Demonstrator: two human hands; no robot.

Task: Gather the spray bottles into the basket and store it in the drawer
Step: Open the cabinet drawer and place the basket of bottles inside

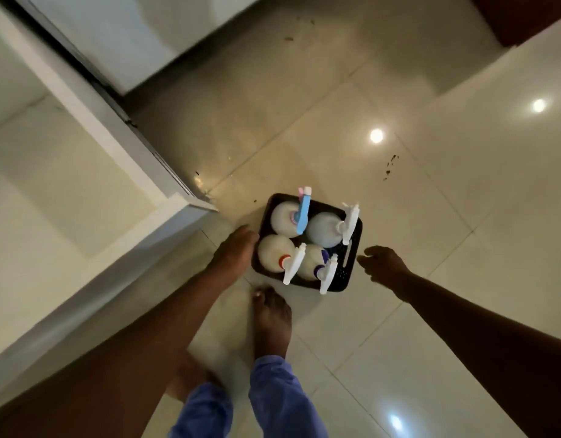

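A: How were the hands placed?

B: The left hand (233, 248) lay against the basket's (352, 276) nine o'clock wall, fingers fairly straight, though whether they gripped it I could not tell. The right hand (382, 263) hovered loose at three o'clock, just beside it, not touching.

A: And the basket?

B: Dark, perforated, with a slot handle, sitting on the tiled floor (431, 200). Four pale spray bottles stood upright inside: a blue-triggered one (284, 218), a white-triggered one (323, 229), a red-collared one (274, 252) and a purple-collared one (309, 262). No label was readable.

A: The drawer?

B: Pulled open at ten o'clock (92, 121).
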